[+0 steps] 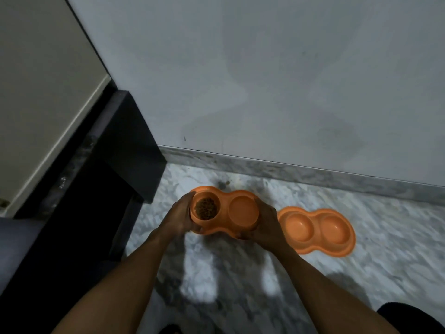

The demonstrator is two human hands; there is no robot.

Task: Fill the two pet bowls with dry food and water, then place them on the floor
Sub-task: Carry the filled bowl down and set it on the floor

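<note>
Marble floor (pixel 385 249) meets a grey wall (pixel 265 80) at a marble skirting (pixel 289 169), with a dark plinth (pixel 125 145) at its left end. Before the skirting, the left hand (pixel 179 218) grips the orange double bowl (pixel 243 209) at its kibble (pixel 206 208) end, and the right hand (pixel 266 224) grips the other end. A second double bowl (pixel 315 231) lies on the floor further right along the skirting.

The grey-veined marble floor (pixel 385 237) carries an orange double pet bowl (pixel 315 231) lying flat toward four o'clock in the view, with a dark smudge (pixel 224 184) at its ten o'clock, just beside the skirting (pixel 313 172).
</note>
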